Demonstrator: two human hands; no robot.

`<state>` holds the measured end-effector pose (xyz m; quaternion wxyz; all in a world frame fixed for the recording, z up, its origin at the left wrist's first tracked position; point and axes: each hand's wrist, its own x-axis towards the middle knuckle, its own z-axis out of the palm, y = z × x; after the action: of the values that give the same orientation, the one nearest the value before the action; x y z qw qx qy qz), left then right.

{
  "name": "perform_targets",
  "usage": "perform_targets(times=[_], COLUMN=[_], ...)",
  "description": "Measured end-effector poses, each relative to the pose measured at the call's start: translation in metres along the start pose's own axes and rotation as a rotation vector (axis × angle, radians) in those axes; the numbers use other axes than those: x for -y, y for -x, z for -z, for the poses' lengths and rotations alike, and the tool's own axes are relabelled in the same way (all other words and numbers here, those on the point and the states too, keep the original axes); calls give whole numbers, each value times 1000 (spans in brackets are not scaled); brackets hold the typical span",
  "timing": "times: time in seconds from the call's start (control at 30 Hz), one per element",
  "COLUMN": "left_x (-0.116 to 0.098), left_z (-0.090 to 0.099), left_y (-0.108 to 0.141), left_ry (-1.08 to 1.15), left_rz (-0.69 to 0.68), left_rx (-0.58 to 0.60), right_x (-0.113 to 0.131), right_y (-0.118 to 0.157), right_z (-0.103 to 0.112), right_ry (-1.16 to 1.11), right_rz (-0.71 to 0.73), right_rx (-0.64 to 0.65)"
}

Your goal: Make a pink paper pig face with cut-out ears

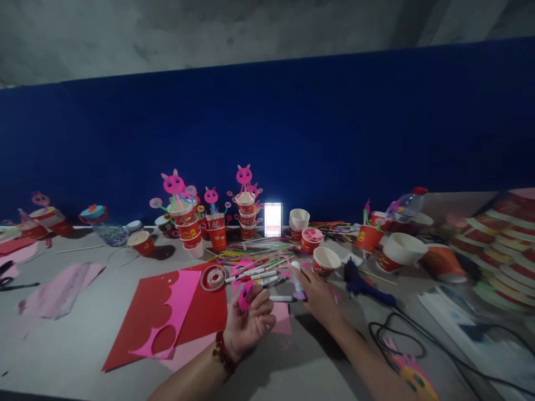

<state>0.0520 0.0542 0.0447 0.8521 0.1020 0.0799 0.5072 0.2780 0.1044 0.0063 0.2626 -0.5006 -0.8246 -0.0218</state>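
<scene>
In the head view, my left hand [253, 320] is closed around a small pink paper face [245, 296] with a dark eye drawn on it. A beaded bracelet circles that wrist. My right hand [318, 295] grips a white glue stick [297, 280] with a purple end, above the table. Marker pens [263, 276] lie just beyond my left hand, and one with a dark tip lies between the two hands. Left of them, pink cut paper [182, 303] with a round hole lies on a red sheet [136, 317], beside a roll of tape [213, 277].
Stacked paper cups with pink animal heads [173, 184] stand along the blue partition [267, 128]. A blue glue gun [363, 283] and its looping black cord lie at right, near more cups [401, 250]. Scissors [14, 284] are at the far left. Straws and sticks [251, 245] clutter the back.
</scene>
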Motion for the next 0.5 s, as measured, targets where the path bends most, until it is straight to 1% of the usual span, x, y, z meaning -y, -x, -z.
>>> perform_targets(times=[0.03, 0.1, 0.2, 0.27, 0.33, 0.4, 0.47, 0.5], left_x=[0, 2, 6, 9, 12, 14, 15, 16], left_z=[2, 7, 15, 18, 19, 16, 12, 10], left_y=[-2, -6, -10, -10, -9, -8, -6, -5], left_ry=[-52, -255, -594, -780, -945, -1065, -1163, -1220], left_rz=[-2, -31, -117, -193, -266, -318, -345, -359], left_rx=[0, 3, -4, -30, -74, -106, -107, -100], right_x=[-1, -3, -5, 0, 12, 31, 52, 63], right_y=[0, -2, -3, -1, 4, 12, 18, 21], right_z=[0, 2, 10, 21, 36, 52, 63, 66], right_ry=[6, 10, -24, -108, -241, -370, -436, -455], right_rz=[8, 30, 46, 38, 28, 26, 46, 26], right_rx=[-5, -31, -126, -202, -272, -342, -374, -395])
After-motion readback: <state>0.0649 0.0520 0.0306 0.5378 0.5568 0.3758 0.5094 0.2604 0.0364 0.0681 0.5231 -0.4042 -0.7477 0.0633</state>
